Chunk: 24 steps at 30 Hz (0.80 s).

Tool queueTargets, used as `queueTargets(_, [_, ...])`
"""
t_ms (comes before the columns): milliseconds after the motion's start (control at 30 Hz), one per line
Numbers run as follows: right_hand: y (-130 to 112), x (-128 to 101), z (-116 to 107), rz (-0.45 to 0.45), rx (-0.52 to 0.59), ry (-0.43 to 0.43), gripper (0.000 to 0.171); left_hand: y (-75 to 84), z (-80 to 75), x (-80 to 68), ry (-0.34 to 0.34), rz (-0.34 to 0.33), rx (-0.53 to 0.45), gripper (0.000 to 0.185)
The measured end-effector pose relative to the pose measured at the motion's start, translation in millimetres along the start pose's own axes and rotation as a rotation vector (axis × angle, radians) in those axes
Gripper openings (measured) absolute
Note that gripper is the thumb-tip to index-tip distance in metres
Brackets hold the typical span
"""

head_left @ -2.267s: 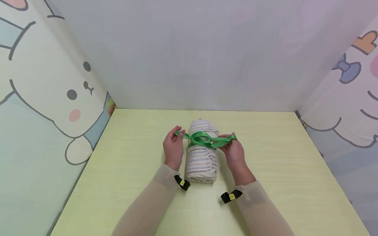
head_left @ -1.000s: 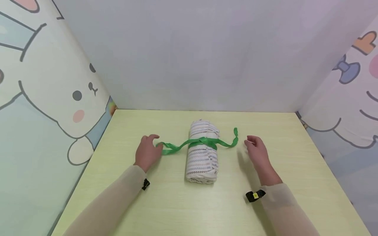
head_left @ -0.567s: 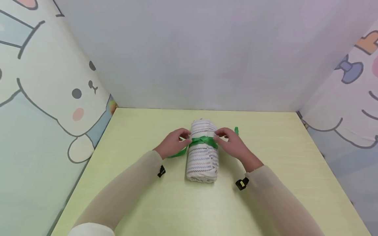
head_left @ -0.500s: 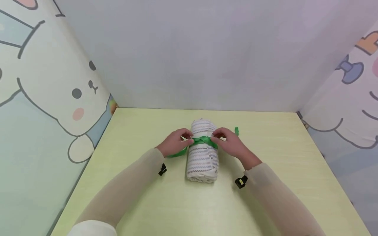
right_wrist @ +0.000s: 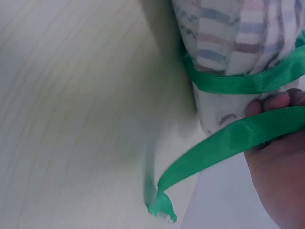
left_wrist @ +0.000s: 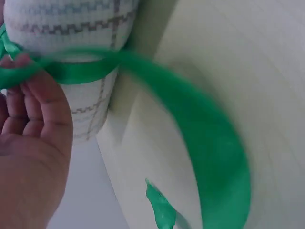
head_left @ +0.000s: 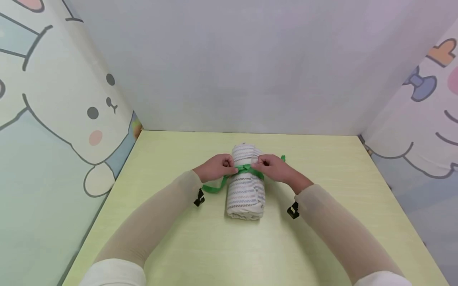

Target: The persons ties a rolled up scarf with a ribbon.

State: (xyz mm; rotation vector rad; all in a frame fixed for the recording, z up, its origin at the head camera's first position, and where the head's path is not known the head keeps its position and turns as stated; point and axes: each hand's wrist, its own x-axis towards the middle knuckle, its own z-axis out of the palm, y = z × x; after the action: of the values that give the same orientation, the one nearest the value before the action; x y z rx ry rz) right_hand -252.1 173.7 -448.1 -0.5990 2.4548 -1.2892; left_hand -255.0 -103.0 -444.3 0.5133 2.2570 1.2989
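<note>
since a second ago both hands returned to the rolled cloth (head_left: 245,190) mid-table: left hand (head_left: 217,168) and right hand (head_left: 272,168) now pinch the green ribbon (head_left: 245,170) beside the crossing, apparently tightening the knot.

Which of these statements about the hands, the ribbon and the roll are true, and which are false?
1. Both hands grip the ribbon on top of the roll. True.
2. The ribbon is red. False: it is green.
3. The roll lies on the table. True.
4. The left hand lies flat on the table, away from the roll. False: it is at the roll, pinching the ribbon.
5. The right hand holds scissors. False: it holds only ribbon.
</note>
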Motion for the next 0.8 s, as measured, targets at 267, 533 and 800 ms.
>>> queueTargets(267, [-3, -8, -10, 0.065, 0.018, -0.123, 0.036, -1.2, -2.6, 0.3, -0.014, -0.003, 0.031, 0.022])
queueTargets(533, [-3, -15, -24, 0.1, 0.12, -0.158, 0.043, 0.2, -11.5, -8.1, 0.027, -0.015, -0.016, 0.027])
queueTargets(800, [-7, -21, -35, 0.129, 0.114, -0.05, 0.049, 5.3, -16.0, -16.0, 0.126, -0.055, 0.032, 0.036])
